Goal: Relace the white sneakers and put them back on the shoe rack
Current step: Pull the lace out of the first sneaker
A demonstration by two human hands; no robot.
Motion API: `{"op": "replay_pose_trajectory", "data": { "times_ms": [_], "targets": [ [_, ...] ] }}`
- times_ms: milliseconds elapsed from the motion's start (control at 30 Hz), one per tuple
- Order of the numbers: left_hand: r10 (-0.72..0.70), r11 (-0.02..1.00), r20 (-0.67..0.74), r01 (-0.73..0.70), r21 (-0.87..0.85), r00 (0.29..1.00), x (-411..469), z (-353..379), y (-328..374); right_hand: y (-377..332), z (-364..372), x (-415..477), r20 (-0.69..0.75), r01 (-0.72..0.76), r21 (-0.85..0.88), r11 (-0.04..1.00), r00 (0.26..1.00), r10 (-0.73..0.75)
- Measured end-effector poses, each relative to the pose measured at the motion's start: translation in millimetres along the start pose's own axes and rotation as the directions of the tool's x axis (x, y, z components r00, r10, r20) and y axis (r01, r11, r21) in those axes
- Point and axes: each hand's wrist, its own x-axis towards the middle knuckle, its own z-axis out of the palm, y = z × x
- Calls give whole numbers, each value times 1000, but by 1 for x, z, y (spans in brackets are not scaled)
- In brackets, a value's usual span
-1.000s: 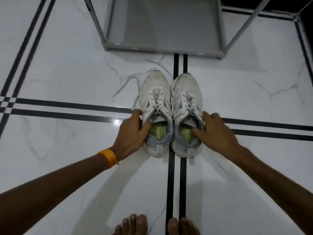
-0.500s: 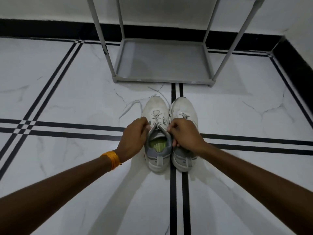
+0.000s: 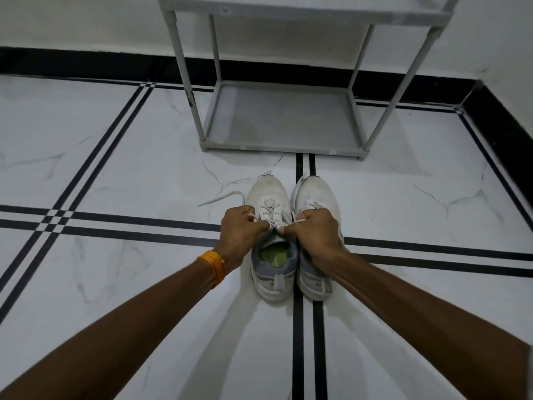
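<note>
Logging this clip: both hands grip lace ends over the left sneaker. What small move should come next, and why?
Probably cross the two ends and knot them. The left hand and right hand each pinch a lace end at the top of the left sneaker, which looks laced up to there and sits on the floor, not yet on the rack.

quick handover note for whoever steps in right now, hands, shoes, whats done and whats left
Left hand: shut on a lace end of the left white sneaker.
Right hand: shut on that sneaker's other lace end.
Both sneakers sit side by side on the marble floor, toes toward the empty grey metal shoe rack.
Done: left sneaker laced.
Left: tie it, check the right white sneaker, shelve both.
</note>
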Motion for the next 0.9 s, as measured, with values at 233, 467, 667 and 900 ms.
{"op": "replay_pose_trajectory", "data": {
  "times_ms": [233,467,667,900],
  "targets": [
    [256,901,26,-248,355,966,-9,-18,10,3,-9,4,9,96,-99,990,995,-96],
    [533,641,35,-431,635,845,-16,-77,91,-67,-79,19,402,228,-455,861,915,-30],
    [614,414,538,-816,403,577,-31,-65,170,-171,-111,13,388,529,-429,732,840,-380],
    [554,-243,699,-716,655,452,-13,-55,217,-207,-110,5,353,648,-330,686,759,-547]
  ]
}}
